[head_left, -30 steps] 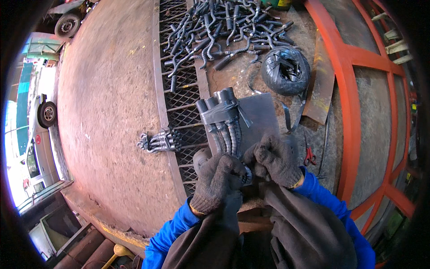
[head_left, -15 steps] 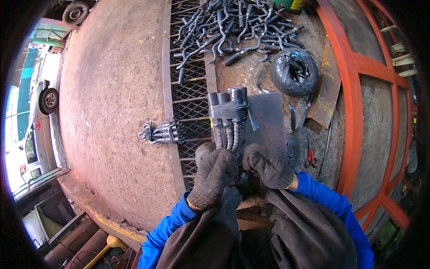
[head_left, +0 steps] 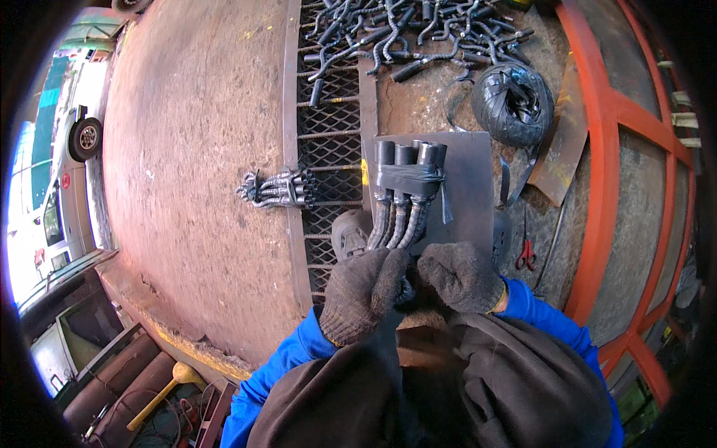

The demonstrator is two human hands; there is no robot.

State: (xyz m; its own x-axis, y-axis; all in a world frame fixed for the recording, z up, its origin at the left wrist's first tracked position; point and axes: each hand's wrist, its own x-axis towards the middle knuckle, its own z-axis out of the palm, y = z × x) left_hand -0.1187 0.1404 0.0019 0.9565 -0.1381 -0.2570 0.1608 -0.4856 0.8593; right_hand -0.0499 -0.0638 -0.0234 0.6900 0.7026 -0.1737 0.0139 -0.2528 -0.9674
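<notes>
A bundle of ribbed steel bars with dark tube ends lies over a grey metal plate, tube ends pointing away from me. A black plastic strip wraps the bundle below those ends. My left hand, in a dark knit glove, is closed at the near end of the bars and covers it. Just to its right, my right hand is closed in a matching glove; whatever its fingers hold is hidden.
Further left, a second tied bundle lies partly over the floor grating. Beyond is a pile of loose bent bars. A roll of black plastic strip, red-handled scissors and an orange metal frame are on the right.
The whole view has shifted. The bundle now lies more fully over the plate, slightly nearer to me. Both hands remain closed near its lower end.
</notes>
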